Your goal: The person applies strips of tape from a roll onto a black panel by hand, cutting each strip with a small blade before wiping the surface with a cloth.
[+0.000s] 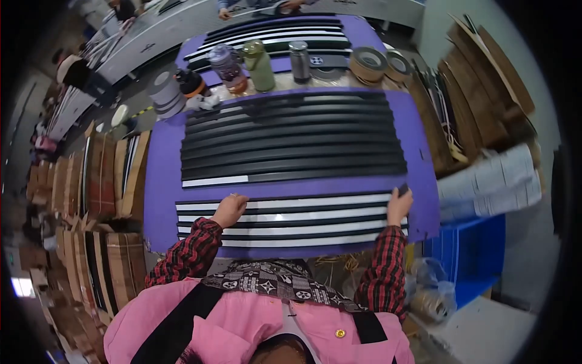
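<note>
Closest to me on the purple table lies a group of long black strips with white faces (pixel 291 230), side by side. My left hand (pixel 230 210) is closed with its fingertips pinched at the far edge of the top strip, left of its middle. At the right end of that strip is my right hand (pixel 399 207), its fingers closed around a small dark object (pixel 404 190) whose kind I cannot tell. Beyond both hands lies a wide set of plain black strips (pixel 291 139); a short white piece (pixel 215 181) covers the left part of its nearest strip.
Bottles (pixel 259 65), a steel tumbler (pixel 299 62) and tape rolls (pixel 368 64) stand along the far edge of the purple table (pixel 424 182). Cardboard boxes (pixel 100 176) line the left; a blue bin (pixel 470 261) sits at right. Another person's hand (pixel 225 13) shows across the tables.
</note>
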The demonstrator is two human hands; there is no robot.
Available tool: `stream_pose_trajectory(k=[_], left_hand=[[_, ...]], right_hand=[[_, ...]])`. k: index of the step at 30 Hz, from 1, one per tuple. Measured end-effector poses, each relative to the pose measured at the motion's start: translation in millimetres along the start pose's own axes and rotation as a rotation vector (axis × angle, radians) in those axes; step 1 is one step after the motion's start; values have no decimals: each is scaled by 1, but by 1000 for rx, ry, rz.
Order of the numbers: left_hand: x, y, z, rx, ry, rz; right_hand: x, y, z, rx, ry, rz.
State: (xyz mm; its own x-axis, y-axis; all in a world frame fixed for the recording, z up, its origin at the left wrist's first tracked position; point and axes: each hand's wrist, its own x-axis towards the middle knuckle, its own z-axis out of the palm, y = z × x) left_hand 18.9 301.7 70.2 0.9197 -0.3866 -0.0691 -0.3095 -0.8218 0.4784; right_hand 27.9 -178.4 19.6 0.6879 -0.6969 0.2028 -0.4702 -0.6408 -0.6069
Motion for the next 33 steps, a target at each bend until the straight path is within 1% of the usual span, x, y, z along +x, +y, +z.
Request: stream_pose_trajectory(k=[1,2,4,5,6,8,10,11,13,15,17,18,19,20,22,23,25,26,27,28,29,30,32,33], left_hand=[[-2,0,-7,-10,-7,-56],[-1,-9,-13,-15,26,-90],[8,-31,-30,-44,45,-147],[20,-42,-37,-79,50,-163],[33,-54,-39,-87,134,-167],[65,-75,-51,-57,182,-106],[99,-94,-68,-39,250,-112],[115,-110,-81,-5,274,-132],[149,-157,-108,61,500,-191],[177,-212,-147,211,660,-241],[199,-276,-177,441,789,-317],[206,-296,-193,495,749,-389],[213,-310,-208,546,706,-460],[221,-322,-218,536,704,-461],[238,-339,-233,662,691,-393],[247,-343,-239,651,691,-387],[262,-350,-252,711,605,-449],[267,-355,-259,702,573,-445],[273,-360,-263,694,569,-443],[278,-364,-267,604,415,-494],[280,-368,-270,511,257,-543],[283,-367,-275,506,251,-546],[293,-358,-281,620,-2,-534],[295,-358,-278,615,-8,-536]], right_hand=[[15,10,-1,-2,-29,103],[24,22,5,-69,162,27],[38,28,-1,-141,107,138],[49,56,12,-160,101,77],[59,79,22,-187,105,16],[65,39,3,-373,-307,128],[76,58,13,-395,-356,132],[75,60,13,-404,-334,107],[71,54,6,-448,-279,56],[63,40,-4,-503,-211,5],[48,36,-13,-548,-126,-43],[40,38,-19,-572,-74,-69],[29,34,-27,-547,-105,-109],[16,30,-36,-522,-134,-147],[-11,31,-51,-577,-170,-147],[-23,34,-59,-585,-162,-142],[-42,30,-72,-604,-169,-63],[-46,24,-75,-613,-165,-61],[-49,14,-78,-631,-197,103],[-51,6,-78,-644,-228,266],[-51,0,-77,-653,-229,265],[-50,-7,-75,-670,-254,233],[-50,-13,-70,-693,-281,204],[-47,-10,-65,-629,-306,110]])
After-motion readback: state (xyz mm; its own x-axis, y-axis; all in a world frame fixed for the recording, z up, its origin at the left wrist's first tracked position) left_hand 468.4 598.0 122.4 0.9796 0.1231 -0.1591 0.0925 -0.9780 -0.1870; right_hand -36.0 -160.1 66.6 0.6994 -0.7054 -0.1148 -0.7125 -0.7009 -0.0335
